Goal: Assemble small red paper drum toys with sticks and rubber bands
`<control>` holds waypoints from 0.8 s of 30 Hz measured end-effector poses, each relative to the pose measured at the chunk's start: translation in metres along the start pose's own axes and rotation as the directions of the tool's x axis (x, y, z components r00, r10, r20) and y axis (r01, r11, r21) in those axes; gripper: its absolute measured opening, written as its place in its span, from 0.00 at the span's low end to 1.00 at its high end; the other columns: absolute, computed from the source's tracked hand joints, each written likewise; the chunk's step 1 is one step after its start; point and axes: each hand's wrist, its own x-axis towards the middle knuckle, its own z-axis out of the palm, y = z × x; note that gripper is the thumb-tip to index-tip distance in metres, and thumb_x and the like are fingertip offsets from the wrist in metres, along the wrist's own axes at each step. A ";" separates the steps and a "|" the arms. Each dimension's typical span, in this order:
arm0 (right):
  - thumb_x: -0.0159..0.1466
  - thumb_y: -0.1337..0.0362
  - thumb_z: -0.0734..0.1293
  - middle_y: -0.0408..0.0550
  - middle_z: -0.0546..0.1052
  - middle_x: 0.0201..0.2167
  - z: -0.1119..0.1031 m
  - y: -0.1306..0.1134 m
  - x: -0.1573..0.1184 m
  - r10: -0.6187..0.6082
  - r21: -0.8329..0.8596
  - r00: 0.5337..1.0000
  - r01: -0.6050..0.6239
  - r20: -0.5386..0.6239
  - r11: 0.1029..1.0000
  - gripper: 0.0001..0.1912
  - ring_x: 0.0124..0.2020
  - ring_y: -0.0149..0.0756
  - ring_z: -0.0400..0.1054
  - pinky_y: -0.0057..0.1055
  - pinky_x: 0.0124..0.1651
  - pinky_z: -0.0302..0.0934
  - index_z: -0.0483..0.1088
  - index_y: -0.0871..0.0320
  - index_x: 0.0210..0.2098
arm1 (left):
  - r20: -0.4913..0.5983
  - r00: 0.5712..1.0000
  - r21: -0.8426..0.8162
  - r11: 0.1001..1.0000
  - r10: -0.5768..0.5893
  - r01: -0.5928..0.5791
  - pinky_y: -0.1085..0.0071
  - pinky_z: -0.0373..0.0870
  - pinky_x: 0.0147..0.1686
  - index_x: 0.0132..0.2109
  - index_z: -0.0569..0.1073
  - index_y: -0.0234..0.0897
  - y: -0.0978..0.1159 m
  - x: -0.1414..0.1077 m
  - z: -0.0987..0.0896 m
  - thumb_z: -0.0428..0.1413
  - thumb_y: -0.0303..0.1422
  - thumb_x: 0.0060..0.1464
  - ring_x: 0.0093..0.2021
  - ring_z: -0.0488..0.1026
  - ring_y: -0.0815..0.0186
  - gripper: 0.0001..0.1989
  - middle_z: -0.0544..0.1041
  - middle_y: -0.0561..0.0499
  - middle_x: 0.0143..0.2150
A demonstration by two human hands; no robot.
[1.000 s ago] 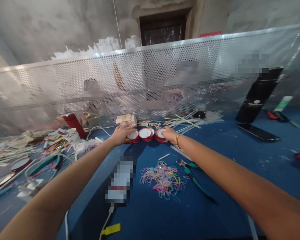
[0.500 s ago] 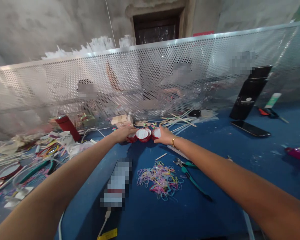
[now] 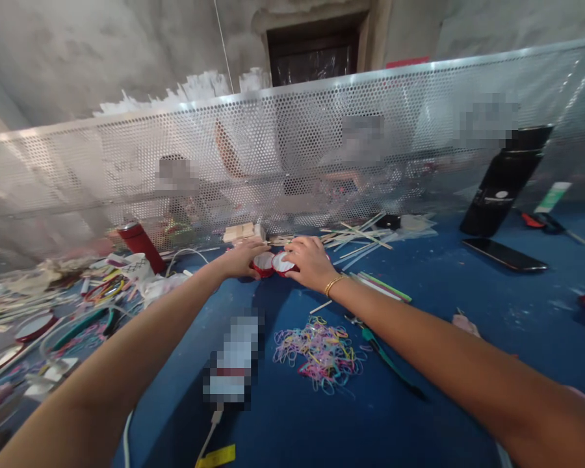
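Observation:
Two small round red-rimmed pieces with white faces sit side by side at the far middle of the blue table. The left round piece (image 3: 262, 262) has my left hand (image 3: 242, 259) at its outer side, with the fingers curled against it. My right hand (image 3: 312, 261), with a gold bracelet at the wrist, curls its fingers over the right round piece (image 3: 283, 262) and grips its edge. Another bit of red rim shows behind the right hand, mostly hidden. Nearer me lies a loose heap of coloured rubber bands (image 3: 319, 354).
A phone (image 3: 234, 357) on a cable lies front left. Teal-handled pliers (image 3: 385, 357) lie partly under my right forearm. Thin sticks (image 3: 355, 237) and a perforated metal screen (image 3: 292, 156) stand behind. A red flask (image 3: 143, 247) and clutter are left; a black bottle (image 3: 504, 185) is right.
My right hand has shifted left from the outer side of the row and now reaches over the round pieces, covering more of them. My left hand stays beside them. The view has turned slightly.

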 end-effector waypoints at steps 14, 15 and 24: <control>0.64 0.63 0.64 0.51 0.79 0.44 -0.013 0.011 0.001 0.047 -0.013 0.999 -0.046 0.027 0.999 0.11 0.49 0.43 0.63 0.40 0.51 0.46 0.76 0.56 0.43 | 0.069 0.852 -0.104 0.845 -0.520 0.524 0.59 0.59 0.61 0.69 0.50 0.32 -0.044 -0.060 0.019 0.65 0.49 0.39 0.66 0.60 0.46 0.55 0.61 0.33 0.67; 0.64 0.63 0.63 0.51 0.79 0.45 -0.016 0.013 0.000 0.056 0.002 0.998 -0.056 0.007 0.998 0.11 0.49 0.44 0.63 0.40 0.51 0.47 0.76 0.56 0.43 | 0.082 0.840 -0.120 0.831 -0.537 0.543 0.58 0.59 0.61 0.70 0.49 0.32 -0.044 -0.058 0.025 0.65 0.49 0.39 0.66 0.60 0.45 0.57 0.61 0.32 0.67; 0.62 0.62 0.65 0.49 0.80 0.43 -0.040 0.047 -0.025 0.139 0.018 0.990 -0.139 0.006 0.990 0.09 0.48 0.43 0.67 0.41 0.53 0.54 0.77 0.56 0.37 | 0.149 0.925 -0.183 0.909 -0.350 0.374 0.60 0.61 0.60 0.67 0.58 0.37 -0.053 -0.017 0.036 0.66 0.45 0.36 0.62 0.64 0.48 0.52 0.68 0.40 0.63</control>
